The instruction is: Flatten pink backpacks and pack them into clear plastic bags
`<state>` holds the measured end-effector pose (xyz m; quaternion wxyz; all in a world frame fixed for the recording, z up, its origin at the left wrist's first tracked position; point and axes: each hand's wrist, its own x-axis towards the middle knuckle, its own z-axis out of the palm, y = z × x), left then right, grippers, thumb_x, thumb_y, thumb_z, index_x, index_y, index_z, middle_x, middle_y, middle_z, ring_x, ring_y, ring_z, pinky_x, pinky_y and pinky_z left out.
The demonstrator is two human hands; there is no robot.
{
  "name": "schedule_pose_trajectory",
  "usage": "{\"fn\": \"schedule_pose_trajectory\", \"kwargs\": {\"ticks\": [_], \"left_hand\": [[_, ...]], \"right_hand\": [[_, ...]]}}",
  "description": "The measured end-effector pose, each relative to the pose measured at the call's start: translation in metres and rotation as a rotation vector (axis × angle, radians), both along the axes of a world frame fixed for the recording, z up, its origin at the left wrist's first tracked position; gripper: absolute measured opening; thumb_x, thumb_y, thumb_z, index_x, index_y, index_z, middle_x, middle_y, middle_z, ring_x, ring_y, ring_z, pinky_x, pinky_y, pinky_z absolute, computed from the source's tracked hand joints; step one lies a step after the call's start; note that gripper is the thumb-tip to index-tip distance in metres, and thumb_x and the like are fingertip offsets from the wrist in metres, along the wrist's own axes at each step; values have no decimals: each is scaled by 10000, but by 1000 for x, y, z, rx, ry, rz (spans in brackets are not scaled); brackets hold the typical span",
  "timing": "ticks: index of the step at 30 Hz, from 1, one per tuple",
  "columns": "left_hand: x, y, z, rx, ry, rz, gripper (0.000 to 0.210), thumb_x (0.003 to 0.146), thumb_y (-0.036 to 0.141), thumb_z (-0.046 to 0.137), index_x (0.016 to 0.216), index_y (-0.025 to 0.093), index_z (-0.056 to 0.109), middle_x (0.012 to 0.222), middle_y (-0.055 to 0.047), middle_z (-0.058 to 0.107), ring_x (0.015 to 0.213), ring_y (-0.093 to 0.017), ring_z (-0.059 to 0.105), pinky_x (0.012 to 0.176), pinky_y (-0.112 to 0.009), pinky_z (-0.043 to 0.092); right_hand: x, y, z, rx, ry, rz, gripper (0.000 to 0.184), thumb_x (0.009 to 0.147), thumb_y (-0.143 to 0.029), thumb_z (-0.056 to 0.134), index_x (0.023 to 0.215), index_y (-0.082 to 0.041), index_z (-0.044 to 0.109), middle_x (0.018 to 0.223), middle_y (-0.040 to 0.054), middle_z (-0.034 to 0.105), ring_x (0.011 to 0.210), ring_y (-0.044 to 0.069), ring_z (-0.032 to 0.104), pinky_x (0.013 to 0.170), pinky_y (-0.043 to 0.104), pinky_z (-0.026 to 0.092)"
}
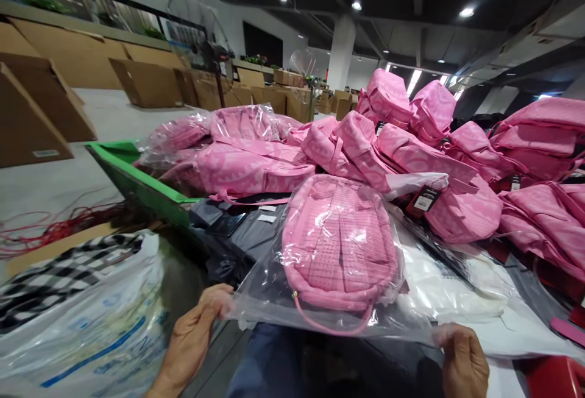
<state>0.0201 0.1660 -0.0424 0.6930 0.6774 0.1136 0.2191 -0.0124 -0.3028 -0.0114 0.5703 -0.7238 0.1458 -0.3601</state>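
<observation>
In front of me a pink backpack (pixel 340 242) lies inside a clear plastic bag (pixel 260 300), its handle loop toward me. My left hand (pixel 196 334) pinches the bag's near left corner. At the opposite near corner my right hand (pixel 464 358) grips the plastic too, fingers curled. The bag's near edge is stretched between both hands. Beyond it, more pink backpacks (pixel 361 148) are heaped up, and a black hang tag (pixel 425 200) shows on one. Some bagged pink backpacks (pixel 242 124) lie at the back left.
A stack of flat clear and white plastic bags (pixel 448 288) sits to the right. A green-edged board (pixel 137 172) borders the table's left. Lower left is a white plastic sack (pixel 91 343) with checked cloth (pixel 68 270). Cardboard boxes (pixel 146 84) and a fan (pixel 214 53) stand behind.
</observation>
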Motion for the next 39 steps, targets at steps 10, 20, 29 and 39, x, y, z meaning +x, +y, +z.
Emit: {"fn": "schedule_pose_trajectory", "kwargs": {"ticks": [10, 20, 29, 39], "left_hand": [[28, -24, 5, 614, 46, 186, 649, 886, 782, 453, 957, 195, 720, 961, -96, 758, 909, -299, 686, 841, -414, 542], [5, -140, 82, 1190, -632, -184, 254, 1007, 450, 613, 999, 197, 592, 1189, -85, 691, 1242, -273, 537, 1124, -411, 283], [4, -127, 74, 1161, -425, -419, 284, 978, 487, 660, 932, 221, 573, 1189, -66, 634, 1161, -278, 512, 987, -410, 350], [37, -124, 94, 956, -292, -659, 265, 1044, 368, 525, 859, 226, 651, 1024, -30, 680, 1047, -237, 569, 991, -417, 365]], "right_hand": [[37, 28, 16, 86, 303, -84, 920, 483, -1058, 560, 809, -199, 596, 510, -35, 472, 496, 152, 433, 473, 290, 382], [28, 20, 4, 131, 249, -47, 760, 671, -952, 585, 857, -215, 570, 524, -60, 454, 490, 129, 429, 462, 252, 358], [27, 23, 2, 292, 125, 0, 741, 650, -912, 670, 845, -206, 557, 536, -70, 422, 501, 115, 403, 449, 233, 340], [30, 15, 0, 224, 130, 25, 736, 662, -912, 653, 840, -202, 572, 645, -40, 482, 570, 122, 454, 498, 235, 424]]}}
